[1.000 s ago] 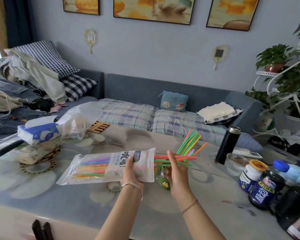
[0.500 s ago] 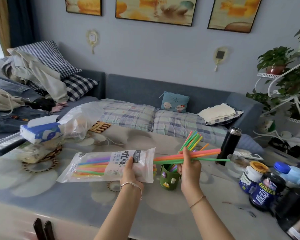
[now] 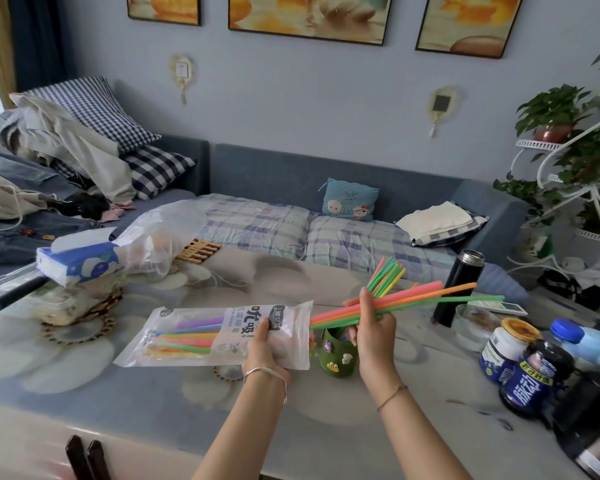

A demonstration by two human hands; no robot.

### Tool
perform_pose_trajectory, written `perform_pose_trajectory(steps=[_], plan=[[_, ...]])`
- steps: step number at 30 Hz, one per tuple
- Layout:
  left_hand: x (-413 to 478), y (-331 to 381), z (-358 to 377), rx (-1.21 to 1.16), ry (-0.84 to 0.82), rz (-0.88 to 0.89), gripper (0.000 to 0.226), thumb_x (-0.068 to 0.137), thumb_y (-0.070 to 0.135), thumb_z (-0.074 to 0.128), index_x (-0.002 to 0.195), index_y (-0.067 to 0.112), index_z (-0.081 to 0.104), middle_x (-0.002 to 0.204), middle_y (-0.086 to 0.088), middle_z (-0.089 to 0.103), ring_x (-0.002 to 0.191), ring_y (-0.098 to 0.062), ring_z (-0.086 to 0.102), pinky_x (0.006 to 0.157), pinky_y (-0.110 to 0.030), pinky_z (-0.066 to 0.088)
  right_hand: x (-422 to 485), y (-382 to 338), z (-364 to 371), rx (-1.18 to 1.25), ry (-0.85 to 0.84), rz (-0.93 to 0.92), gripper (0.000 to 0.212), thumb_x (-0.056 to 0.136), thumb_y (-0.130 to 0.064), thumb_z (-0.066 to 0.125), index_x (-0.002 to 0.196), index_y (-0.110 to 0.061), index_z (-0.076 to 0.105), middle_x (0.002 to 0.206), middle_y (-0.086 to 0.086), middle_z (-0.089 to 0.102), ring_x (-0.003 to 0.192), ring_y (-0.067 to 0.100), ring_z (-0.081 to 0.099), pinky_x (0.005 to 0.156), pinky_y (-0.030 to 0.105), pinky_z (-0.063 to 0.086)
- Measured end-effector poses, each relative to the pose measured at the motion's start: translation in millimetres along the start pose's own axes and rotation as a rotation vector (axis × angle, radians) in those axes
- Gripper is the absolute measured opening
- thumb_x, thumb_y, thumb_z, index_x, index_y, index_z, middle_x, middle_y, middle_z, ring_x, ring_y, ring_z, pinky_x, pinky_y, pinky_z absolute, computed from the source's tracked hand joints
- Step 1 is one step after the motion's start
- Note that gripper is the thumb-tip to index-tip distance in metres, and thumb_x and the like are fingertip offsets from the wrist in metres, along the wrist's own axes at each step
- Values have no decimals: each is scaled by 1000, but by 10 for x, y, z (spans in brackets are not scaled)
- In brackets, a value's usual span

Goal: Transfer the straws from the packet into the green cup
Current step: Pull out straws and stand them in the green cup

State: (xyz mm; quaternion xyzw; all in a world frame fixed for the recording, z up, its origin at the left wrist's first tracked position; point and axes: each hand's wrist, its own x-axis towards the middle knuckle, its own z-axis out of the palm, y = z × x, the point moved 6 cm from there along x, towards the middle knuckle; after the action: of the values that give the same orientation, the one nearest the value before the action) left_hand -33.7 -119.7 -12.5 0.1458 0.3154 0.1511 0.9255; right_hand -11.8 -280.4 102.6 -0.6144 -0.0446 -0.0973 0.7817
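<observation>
Straws [image 3: 413,299] in right hand [image 3: 374,327] | packet [image 3: 215,336] in left hand [image 3: 265,351] | green cup [image 3: 338,355] between hands

Bare table [image 3: 413,393] open before my green cup [image 3: 338,355], upright straws [image 3: 387,275] crowding its mouth, black flask [image 3: 459,287] and jars [image 3: 510,344] blocking right, packet [image 3: 215,336] left
</observation>
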Motion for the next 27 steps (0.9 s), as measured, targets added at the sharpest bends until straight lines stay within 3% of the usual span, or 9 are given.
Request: perform_pose_trajectory(steps=[3, 6, 8, 10, 13, 18, 20, 24, 27], plan=[[-26, -121, 49, 18, -16, -23, 56, 80, 23, 76, 133, 14, 58, 131, -11, 66, 120, -33, 63, 104, -55, 48, -16, 81, 90, -56, -27, 40, 37, 93, -26, 54, 61, -8, 59, 43, 4, 45, 28, 7, 36, 31, 16, 29], [-54, -243, 92, 50, -19, -41, 58, 81, 23, 76, 135, 10, 58, 130, -12, 66, 118, -31, 64, 98, -50, 53, -31, 243, 139, -94, 20, 81, 32, 87, -32, 62, 59, -17, 62, 44, -4, 59, 45, 13, 56, 48, 27, 48], [-49, -280, 95, 52, -18, -51, 61, 79, 24, 77, 135, 10, 58, 131, -12, 66, 117, -31, 65, 96, -49, 54, -24, 290, 132, -111, 25, 86, 33, 88, -33, 61, 59, -18, 62, 49, -5, 61, 50, 15, 60, 50, 29, 52], [-49, -272, 77, 49, -5, -56, 59, 80, 24, 76, 135, 11, 58, 132, -11, 65, 119, -31, 64, 99, -50, 52, -8, 245, 101, -113, -10, 74, 37, 92, -33, 54, 61, -13, 60, 47, 0, 54, 37, 8, 51, 37, 19, 42], [48, -194, -15, 26, 37, -41, 60, 82, 24, 75, 137, 12, 56, 135, -9, 64, 122, -31, 62, 103, -52, 49, 102, 108, -20, -90, -43, 42, 40, 94, -33, 49, 64, -8, 58, 45, 2, 46, 28, 5, 39, 30, 15, 30], [143, -7, -109, -30, 96, 20, 59, 84, 22, 73, 139, 13, 52, 134, -7, 63, 114, -30, 64, 79, -52, 59, 446, -94, -294, -64, -15, 28, 36, 94, -31, 51, 66, -8, 57, 44, -2, 47, 30, 4, 38, 30, 15, 27], [136, -13, -91, -29, 84, 21, 62, 81, 23, 76, 138, 14, 53, 132, -6, 63, 109, -27, 63, 88, -50, 55, 502, -104, -307, -68, -19, 33, 35, 94, -31, 52, 69, -7, 57, 43, -6, 49, 31, 3, 40, 31, 15, 29], [343, -213, -109, 7, -3, -28, 99, 41, 33, 88, 134, 15, 58, 132, -10, 66, 119, -34, 64, 103, -56, 49, 434, 41, -185, -84, -38, 48, 35, 94, -30, 52, 69, -6, 58, 49, 0, 51, 31, 4, 43, 31, 15, 32], [319, -246, -90, 33, 5, -12, 92, 49, 33, 88, 134, 14, 58, 130, -10, 67, 118, -31, 65, 104, -54, 49, 328, 216, -83, -147, -82, 49, 35, 93, -30, 54, 66, -9, 60, 51, 3, 54, 35, 9, 46, 34, 17, 35]])
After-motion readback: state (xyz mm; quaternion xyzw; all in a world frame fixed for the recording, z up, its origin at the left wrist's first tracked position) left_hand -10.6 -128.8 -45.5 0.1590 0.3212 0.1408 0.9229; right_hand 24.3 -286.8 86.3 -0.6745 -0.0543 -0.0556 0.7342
